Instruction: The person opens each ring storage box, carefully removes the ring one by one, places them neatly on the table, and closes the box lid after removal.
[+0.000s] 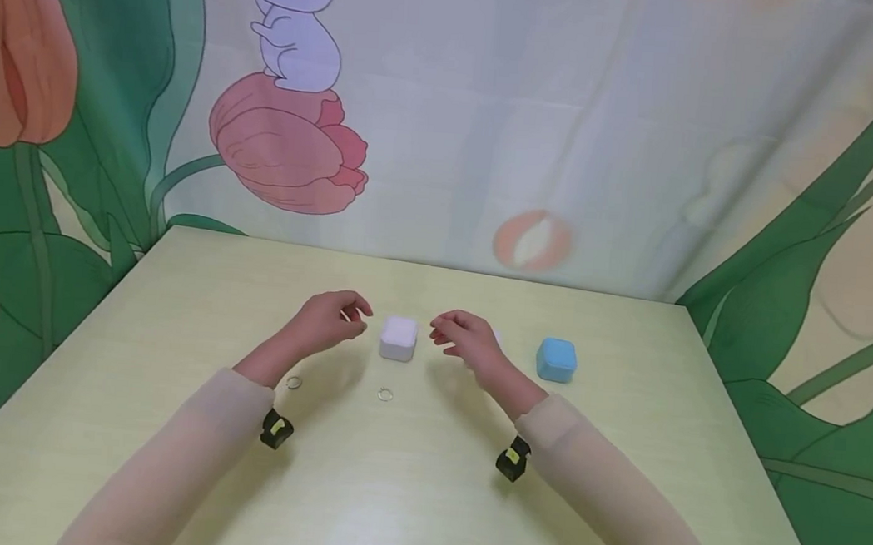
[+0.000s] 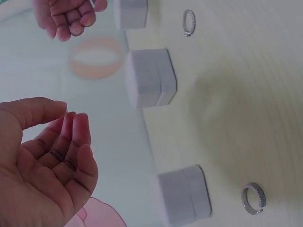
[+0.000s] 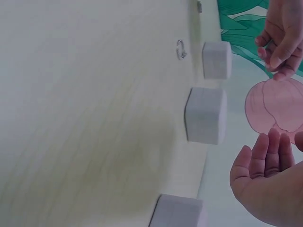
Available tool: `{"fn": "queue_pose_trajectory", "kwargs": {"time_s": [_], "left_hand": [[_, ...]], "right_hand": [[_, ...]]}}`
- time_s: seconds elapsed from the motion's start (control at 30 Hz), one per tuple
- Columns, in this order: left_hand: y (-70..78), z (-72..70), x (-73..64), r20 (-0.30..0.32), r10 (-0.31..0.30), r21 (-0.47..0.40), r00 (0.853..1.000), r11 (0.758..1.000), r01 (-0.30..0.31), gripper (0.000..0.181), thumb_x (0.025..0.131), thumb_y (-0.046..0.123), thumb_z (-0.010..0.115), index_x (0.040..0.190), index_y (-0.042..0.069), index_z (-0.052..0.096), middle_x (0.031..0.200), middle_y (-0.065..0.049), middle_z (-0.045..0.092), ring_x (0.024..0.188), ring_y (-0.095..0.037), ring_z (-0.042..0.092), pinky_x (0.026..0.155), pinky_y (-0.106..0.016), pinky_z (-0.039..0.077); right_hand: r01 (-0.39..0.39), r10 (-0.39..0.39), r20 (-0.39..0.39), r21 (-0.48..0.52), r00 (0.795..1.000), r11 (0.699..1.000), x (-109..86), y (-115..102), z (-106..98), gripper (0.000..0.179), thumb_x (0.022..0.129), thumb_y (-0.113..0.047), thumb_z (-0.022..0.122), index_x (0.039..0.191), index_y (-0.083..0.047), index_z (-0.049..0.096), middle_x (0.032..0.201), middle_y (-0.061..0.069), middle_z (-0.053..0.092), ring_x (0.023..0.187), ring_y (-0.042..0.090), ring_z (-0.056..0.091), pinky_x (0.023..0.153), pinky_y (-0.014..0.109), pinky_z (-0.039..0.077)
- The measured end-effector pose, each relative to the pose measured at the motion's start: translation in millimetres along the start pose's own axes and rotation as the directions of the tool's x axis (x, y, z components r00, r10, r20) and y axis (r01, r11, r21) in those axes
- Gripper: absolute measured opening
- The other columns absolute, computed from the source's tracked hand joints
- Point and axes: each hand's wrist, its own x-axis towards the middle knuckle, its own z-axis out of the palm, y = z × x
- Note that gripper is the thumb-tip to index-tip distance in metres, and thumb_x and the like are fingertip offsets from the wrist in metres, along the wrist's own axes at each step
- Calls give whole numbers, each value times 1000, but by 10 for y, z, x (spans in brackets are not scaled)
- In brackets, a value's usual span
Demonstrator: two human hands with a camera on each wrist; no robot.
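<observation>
My left hand (image 1: 326,322) hovers above the table, just left of a small pale pink box (image 1: 398,338). In the left wrist view the left hand (image 2: 52,163) has loosely bent fingers and nothing between them. On the box's other side my right hand (image 1: 468,337) is raised, partly covering another pale box (image 1: 497,338). The right wrist view shows the right hand (image 3: 270,182) with relaxed fingers, holding nothing. A silver ring (image 1: 386,394) lies in front of the middle box; a second ring (image 1: 294,382) lies farther left, near the left forearm.
A blue box (image 1: 556,360) stands right of the right hand. The left wrist view shows a pale box (image 2: 184,196) beside the nearer ring. Behind the pale yellow table (image 1: 422,505) hangs a printed curtain (image 1: 445,140). Small black devices (image 1: 277,428) hang under both wrists.
</observation>
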Motion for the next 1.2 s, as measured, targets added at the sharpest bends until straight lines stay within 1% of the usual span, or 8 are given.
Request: {"fn": "queue_pose_trajectory", "kwargs": {"time_s": [0.13,0.27,0.47,0.6,0.73,0.9,1.03,1.2], "left_hand": [[75,-35,-101,16,-8,-38,1000,999,9,24,95,9,59,115,-2,66,90,-12,67,78,-19,65,65,-24,47],[143,-19,-184,24,-8,-61,1000,998,9,24,96,11,59,116,-1,65,90,-12,67,77,-17,63,65,-25,46],[261,69,-278,17,36,-108,999,994,-34,26,96,11,61,118,-2,64,100,-16,69,87,-24,66,69,-25,48],[346,183,-333,30,72,-145,997,987,-67,30,97,11,61,124,-4,62,108,-20,71,98,-29,67,75,-26,50],[399,341,-344,37,88,-186,995,979,-80,31,98,11,61,125,-3,61,111,-19,71,102,-29,67,81,-29,52],[480,527,-326,24,76,-251,997,966,-67,33,97,12,62,128,0,60,114,-18,71,107,-30,68,89,-35,55],[543,660,-308,36,74,-293,997,954,-60,37,96,11,63,132,1,58,122,-21,69,113,-34,68,91,-39,57],[593,819,-269,40,65,-329,997,943,-48,46,96,8,64,140,0,52,133,-24,63,122,-39,65,100,-46,57]], "right_hand": [[-4,3,11,36,1000,999,-80,-6,-71,30,106,-22,53,117,3,66,99,5,72,90,10,66,91,32,59],[-1,0,15,58,1000,998,-176,7,-138,29,106,-21,53,114,3,66,92,-1,69,86,9,64,84,24,58],[34,-36,18,111,999,993,-324,84,-264,27,105,-18,52,110,5,65,84,-6,66,83,9,64,78,19,56],[55,-59,17,165,998,985,-429,144,-345,26,105,-16,51,107,7,64,82,-7,65,82,9,63,78,18,56],[53,-56,8,194,998,979,-531,184,-411,26,105,-14,49,106,8,62,81,-7,65,81,9,62,77,17,56],[51,-54,9,184,999,982,-617,233,-479,25,105,-13,48,106,8,62,82,-7,64,81,7,61,77,17,56],[39,-40,2,176,999,984,-683,275,-537,25,106,-14,48,110,8,61,85,-8,65,84,8,63,79,17,56],[39,-34,-35,159,999,987,-735,319,-604,29,105,-15,49,121,8,56,92,-8,64,94,12,63,85,20,55]]}}
